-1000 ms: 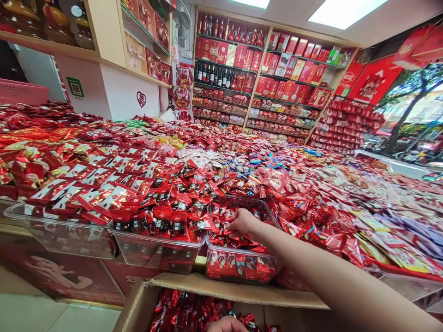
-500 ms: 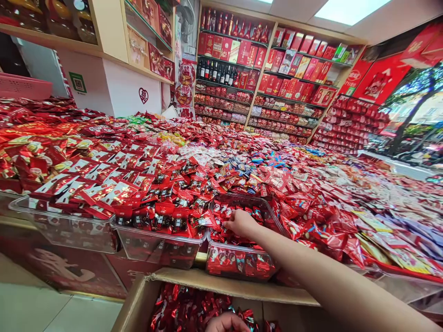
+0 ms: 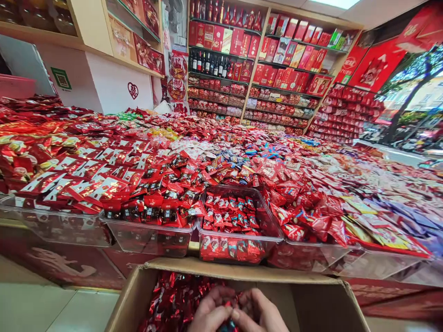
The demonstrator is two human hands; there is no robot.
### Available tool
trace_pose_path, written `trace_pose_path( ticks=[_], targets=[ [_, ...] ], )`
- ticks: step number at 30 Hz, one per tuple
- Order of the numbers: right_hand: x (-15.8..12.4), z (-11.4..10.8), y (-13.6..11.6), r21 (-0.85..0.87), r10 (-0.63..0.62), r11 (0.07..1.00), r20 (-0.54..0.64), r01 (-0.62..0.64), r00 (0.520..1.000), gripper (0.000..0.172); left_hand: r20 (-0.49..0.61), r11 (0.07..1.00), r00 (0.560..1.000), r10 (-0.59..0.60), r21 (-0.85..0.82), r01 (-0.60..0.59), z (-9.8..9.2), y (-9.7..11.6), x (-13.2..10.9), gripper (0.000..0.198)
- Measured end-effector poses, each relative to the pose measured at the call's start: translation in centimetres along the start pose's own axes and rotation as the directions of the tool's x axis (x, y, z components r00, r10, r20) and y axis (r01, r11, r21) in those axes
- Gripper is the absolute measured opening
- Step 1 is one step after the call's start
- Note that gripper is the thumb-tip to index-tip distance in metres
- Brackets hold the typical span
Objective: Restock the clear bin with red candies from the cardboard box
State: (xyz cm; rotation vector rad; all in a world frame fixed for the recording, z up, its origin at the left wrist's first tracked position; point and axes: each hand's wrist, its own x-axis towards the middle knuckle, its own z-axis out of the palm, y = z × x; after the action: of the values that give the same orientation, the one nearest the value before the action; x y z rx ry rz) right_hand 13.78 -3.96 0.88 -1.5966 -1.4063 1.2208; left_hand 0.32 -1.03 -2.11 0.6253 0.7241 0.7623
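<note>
Both my hands are down in an open cardboard box [image 3: 304, 295] full of red foil-wrapped candies [image 3: 173, 299]. My left hand [image 3: 209, 311] and my right hand [image 3: 259, 313] are cupped together, fingers curled around a bunch of the red candies. Just beyond the box stands a clear plastic bin [image 3: 238, 242] partly filled with small red candy packets. It sits in a row with other clear bins [image 3: 148, 237] heaped with red sweets.
A huge display table of mostly red wrapped sweets [image 3: 221, 157] stretches away. Shelves of red gift boxes and bottles [image 3: 256, 60] line the back wall. A street with trees [image 3: 411, 101] shows at the right. Pale floor tiles [image 3: 51, 309] lie at the lower left.
My right hand has left the clear bin and come down into the cardboard box, joining my left hand. The view has tilted down slightly.
</note>
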Motion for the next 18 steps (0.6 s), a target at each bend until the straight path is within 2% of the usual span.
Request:
trace_pose_path(
  ticks=[2, 5, 8, 12, 15, 18],
  targets=[
    [-0.1, 0.4, 1.3, 0.257, 0.027, 0.966, -0.014, -0.022, 1.000, 0.025, -0.014, 0.993, 0.995, 0.096, 0.074, -0.095, 0.8, 0.2, -0.2, 0.025],
    [-0.3, 0.1, 1.1, 0.445, 0.058, 0.895, -0.018, -0.043, 0.998, 0.023, -0.063, 0.990, 0.997, 0.036, 0.141, -0.027, 1.5, 0.7, -0.5, 0.026],
    [-0.6, 0.0, 0.9, 0.541, 0.105, 0.836, 0.007, -0.092, 0.994, 0.022, -0.103, 0.991, 0.994, -0.030, 0.128, 0.043, 1.7, 1.2, -0.6, 0.029],
    [-0.6, 0.4, 1.7, 0.642, 0.186, 0.755, -0.013, -0.135, 0.982, 0.021, -0.077, 0.979, 0.997, 0.017, 0.202, -0.001, 1.8, 1.2, -0.7, 0.032],
    [-0.5, 0.6, 1.9, 0.692, 0.172, 0.716, -0.047, -0.092, 0.984, 0.019, -0.049, 0.942, 0.997, 0.053, 0.334, -0.033, 1.9, 1.1, -0.7, 0.030],
    [-0.6, 0.7, 1.7, 0.693, 0.143, 0.717, -0.042, -0.075, 0.989, 0.024, -0.086, 0.935, 0.996, 0.025, 0.353, 0.007, 1.8, 1.2, -0.7, 0.025]
  ],
)
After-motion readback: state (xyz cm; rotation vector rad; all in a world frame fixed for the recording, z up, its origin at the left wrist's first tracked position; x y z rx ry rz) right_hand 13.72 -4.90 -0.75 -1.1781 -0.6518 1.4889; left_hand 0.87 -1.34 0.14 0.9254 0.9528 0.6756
